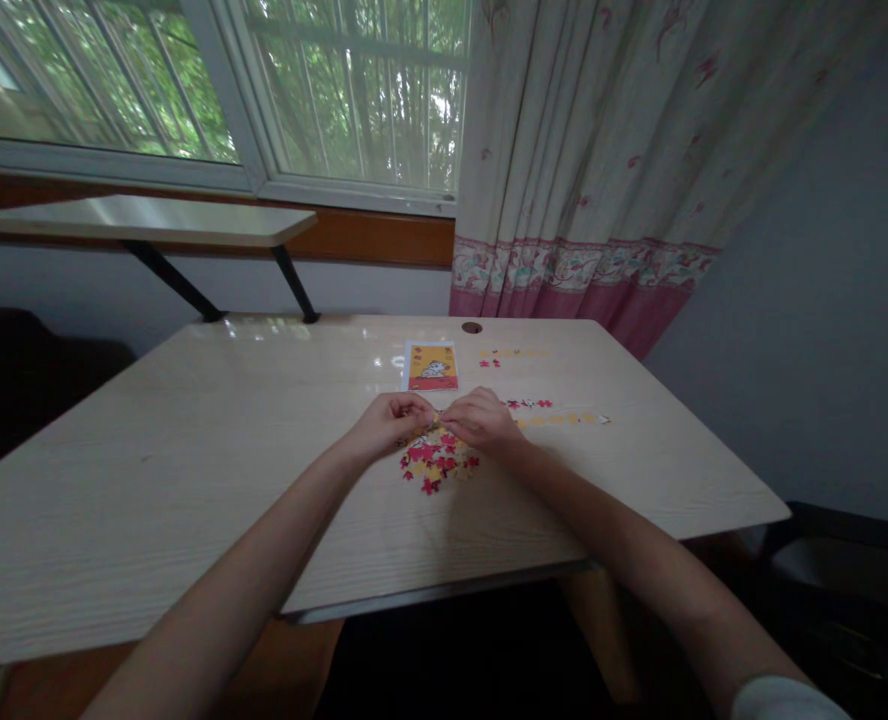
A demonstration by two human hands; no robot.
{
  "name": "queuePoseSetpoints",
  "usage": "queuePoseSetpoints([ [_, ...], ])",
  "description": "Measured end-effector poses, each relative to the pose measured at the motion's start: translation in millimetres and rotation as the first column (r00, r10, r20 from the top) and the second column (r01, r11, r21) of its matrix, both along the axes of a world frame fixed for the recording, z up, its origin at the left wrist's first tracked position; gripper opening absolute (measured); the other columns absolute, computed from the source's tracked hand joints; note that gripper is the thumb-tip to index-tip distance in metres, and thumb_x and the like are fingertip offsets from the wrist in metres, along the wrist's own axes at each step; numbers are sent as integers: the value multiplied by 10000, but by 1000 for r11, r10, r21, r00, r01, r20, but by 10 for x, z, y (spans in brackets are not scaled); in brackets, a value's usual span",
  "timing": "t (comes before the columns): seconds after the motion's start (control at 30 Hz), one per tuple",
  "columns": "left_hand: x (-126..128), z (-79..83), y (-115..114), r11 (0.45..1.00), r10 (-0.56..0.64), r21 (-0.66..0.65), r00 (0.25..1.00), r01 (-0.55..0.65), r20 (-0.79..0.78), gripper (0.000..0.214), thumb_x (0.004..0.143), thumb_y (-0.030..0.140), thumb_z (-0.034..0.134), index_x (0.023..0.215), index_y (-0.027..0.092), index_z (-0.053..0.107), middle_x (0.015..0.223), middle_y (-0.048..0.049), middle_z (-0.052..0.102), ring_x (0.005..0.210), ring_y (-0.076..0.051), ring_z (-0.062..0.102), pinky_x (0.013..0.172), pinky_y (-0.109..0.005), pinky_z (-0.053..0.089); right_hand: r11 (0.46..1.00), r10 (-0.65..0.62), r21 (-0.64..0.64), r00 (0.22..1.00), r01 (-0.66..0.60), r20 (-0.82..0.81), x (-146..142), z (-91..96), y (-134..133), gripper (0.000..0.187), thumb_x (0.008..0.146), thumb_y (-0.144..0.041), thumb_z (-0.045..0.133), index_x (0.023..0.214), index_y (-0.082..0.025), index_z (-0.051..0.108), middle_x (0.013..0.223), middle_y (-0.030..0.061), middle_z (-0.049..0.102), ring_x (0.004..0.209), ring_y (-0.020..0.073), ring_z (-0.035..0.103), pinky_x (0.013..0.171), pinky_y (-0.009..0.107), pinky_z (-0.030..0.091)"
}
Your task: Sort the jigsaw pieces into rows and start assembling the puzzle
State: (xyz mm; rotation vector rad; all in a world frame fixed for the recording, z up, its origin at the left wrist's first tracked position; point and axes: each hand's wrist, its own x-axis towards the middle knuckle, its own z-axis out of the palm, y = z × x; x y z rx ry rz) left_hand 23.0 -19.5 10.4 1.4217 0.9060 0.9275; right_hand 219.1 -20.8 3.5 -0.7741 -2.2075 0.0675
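Observation:
Both of my hands meet over a heap of small red and yellow jigsaw pieces (435, 461) near the middle of a pale wooden table (189, 450). My left hand (390, 420) is closed in a pinch and so is my right hand (480, 418). Their fingertips touch around a small yellowish jigsaw piece (436, 418). Just beyond the hands lies an orange reference picture card (432, 366). A joined strip of yellow and red pieces (560, 414) runs to the right of my right hand.
A few more joined pieces (508, 355) lie further back, near a round cable hole (472, 327). A shelf on black brackets (144, 220) hangs under the window. A flowered curtain (601, 200) hangs at the back right. The table's near edge runs just below my forearms.

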Motion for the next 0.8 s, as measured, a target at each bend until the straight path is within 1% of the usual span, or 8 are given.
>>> queuePoseSetpoints([
  [0.07, 6, 19, -4, 1000, 6, -6, 1000, -6, 30, 211, 618, 314, 693, 677, 123, 627, 584, -10, 596, 514, -89, 490, 510, -222, 365, 1000, 16, 17, 1000, -16, -16, -19, 4, -9, 198, 843, -363, 535, 821, -218, 669, 788, 42, 673, 770, 158, 568, 754, 314, 396],
  [0.13, 4, 28, -3, 1000, 14, 12, 1000, -14, 28, 173, 616, 283, 676, 664, 125, 625, 590, -8, 595, 519, -86, 490, 514, -220, 366, 1000, 13, 21, 999, -12, -38, -29, 14, -20, 202, 832, -373, 550, 865, -212, 666, 797, 47, 667, 781, 164, 570, 755, 315, 402],
  [0.23, -9, 24, 0, 999, 35, 36, 999, -35, -14, 134, 619, 258, 640, 651, 130, 615, 567, 6, 575, 489, -75, 458, 480, -209, 339, 1000, 0, -10, 998, -1, -56, -23, 27, -34, 236, 826, -374, 560, 965, -207, 653, 859, 61, 657, 829, 174, 564, 779, 323, 411],
  [0.33, -21, 13, -1, 999, 25, 49, 996, -22, -81, 118, 623, 253, 611, 640, 136, 603, 551, 11, 563, 479, -73, 440, 464, -205, 325, 999, 19, -34, 1000, -20, -22, -6, 26, -33, 252, 830, -358, 559, 1025, -221, 643, 880, 65, 644, 855, 180, 551, 785, 325, 414],
  [0.47, -24, 4, 3, 997, 23, 75, 995, -16, -94, 127, 632, 261, 610, 651, 135, 618, 577, -2, 587, 499, -80, 460, 476, -209, 351, 999, 22, -26, 1000, -22, -10, 9, 25, -23, 251, 826, -373, 563, 999, -216, 654, 850, 63, 648, 834, 182, 553, 774, 326, 410],
  [0.63, -8, 23, -5, 997, 57, 49, 997, -54, -57, 191, 641, 314, 648, 672, 126, 644, 611, -31, 631, 530, -104, 511, 508, -234, 398, 998, -39, -51, 999, 37, -29, 27, 50, -26, 267, 823, -404, 561, 991, -217, 651, 879, 67, 656, 868, 191, 554, 806, 345, 391],
  [0.73, 2, 43, -22, 997, 64, 36, 996, -62, -56, 190, 632, 309, 664, 666, 122, 647, 599, -32, 633, 516, -102, 510, 502, -234, 397, 997, -63, -37, 997, 62, -35, 31, 55, -35, 269, 813, -415, 572, 982, -223, 654, 874, 59, 661, 867, 192, 556, 800, 343, 386],
  [0.8, 9, 52, -31, 997, 64, 41, 997, -62, -49, 189, 632, 311, 662, 658, 125, 640, 584, -25, 624, 502, -98, 499, 491, -230, 388, 998, -57, -21, 998, 56, -40, 34, 60, -40, 267, 810, -416, 577, 976, -222, 656, 860, 55, 663, 853, 190, 559, 791, 340, 385],
])
